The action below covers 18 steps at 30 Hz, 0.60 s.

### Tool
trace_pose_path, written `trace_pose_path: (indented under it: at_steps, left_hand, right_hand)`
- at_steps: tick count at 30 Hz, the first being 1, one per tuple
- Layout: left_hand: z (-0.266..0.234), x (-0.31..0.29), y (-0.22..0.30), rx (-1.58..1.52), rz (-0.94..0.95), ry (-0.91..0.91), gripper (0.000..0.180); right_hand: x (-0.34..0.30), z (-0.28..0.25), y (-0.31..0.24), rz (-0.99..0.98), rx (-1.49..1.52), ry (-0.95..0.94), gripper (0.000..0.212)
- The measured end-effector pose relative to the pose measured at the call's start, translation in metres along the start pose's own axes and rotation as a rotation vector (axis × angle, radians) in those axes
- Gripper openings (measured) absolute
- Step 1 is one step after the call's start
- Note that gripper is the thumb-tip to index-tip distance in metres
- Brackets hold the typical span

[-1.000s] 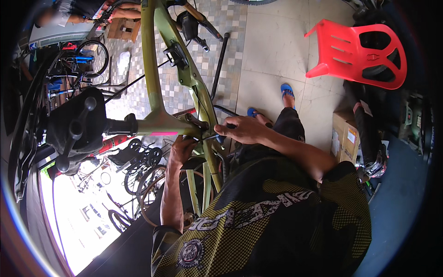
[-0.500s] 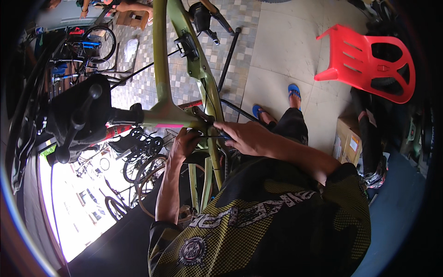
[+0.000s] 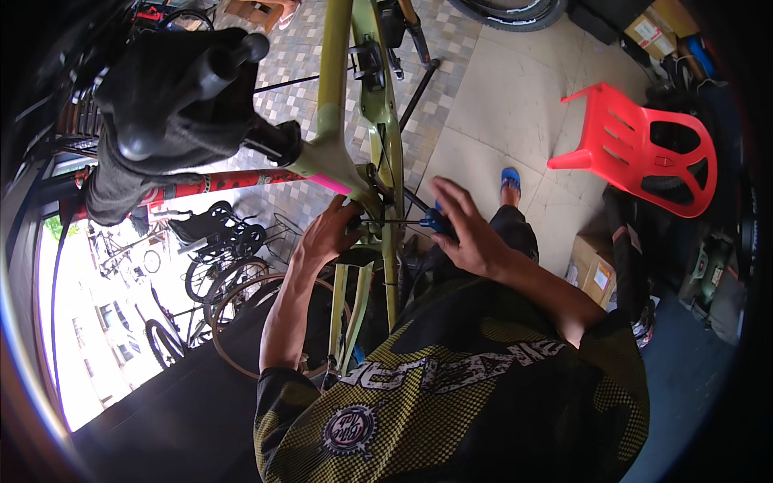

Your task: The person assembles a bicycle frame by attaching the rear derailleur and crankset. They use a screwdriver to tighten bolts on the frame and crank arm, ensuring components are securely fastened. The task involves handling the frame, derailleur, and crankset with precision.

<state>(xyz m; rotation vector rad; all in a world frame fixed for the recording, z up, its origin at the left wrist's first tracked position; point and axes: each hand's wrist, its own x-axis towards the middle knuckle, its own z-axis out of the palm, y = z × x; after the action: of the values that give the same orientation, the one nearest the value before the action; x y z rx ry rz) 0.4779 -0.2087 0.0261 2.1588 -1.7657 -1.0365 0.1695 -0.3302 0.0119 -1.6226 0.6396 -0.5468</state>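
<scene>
The olive-green bicycle frame [image 3: 385,153] hangs up off the tiled floor, clamped in a black work stand head [image 3: 173,88]. A red plastic chair [image 3: 644,157] sits off right, and below it a brown cardboard box [image 3: 594,270] carries small white labels. The left hand [image 3: 330,233] is curled round the frame's junction. The right hand [image 3: 471,233] pinches the blue handle of a thin metal hex key [image 3: 403,221], its tip at the frame.

I note a red plastic chair [image 3: 644,153] on pale floor tiles [image 3: 499,97], cardboard boxes [image 3: 592,270] beside it, a tyre [image 3: 515,10] at top, parked bicycles [image 3: 209,266] left, a blue sandal [image 3: 510,182].
</scene>
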Motion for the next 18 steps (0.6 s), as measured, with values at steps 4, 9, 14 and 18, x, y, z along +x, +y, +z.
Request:
trace_pose_path:
  at_steps: [4,9,14,18]
  left_hand:
    - [0.0,0.003,0.006,-0.012,0.01,0.014,0.043]
    - [0.001,0.0,0.006,-0.108,0.051,0.059,0.043]
    - [0.0,-0.002,0.004,-0.109,0.083,0.072,0.045]
    - [-0.004,-0.005,0.009,-0.12,0.062,0.027,0.045]
  right_hand:
    - [0.001,-0.002,0.024,-0.102,-0.12,-0.047,0.055]
    - [0.009,-0.017,-0.007,-0.068,-0.758,-0.128,0.047]
    - [0.01,-0.014,-0.003,-0.084,-0.405,-0.056,0.041]
    - [0.009,-0.017,-0.003,0.054,-0.33,-0.133,0.039]
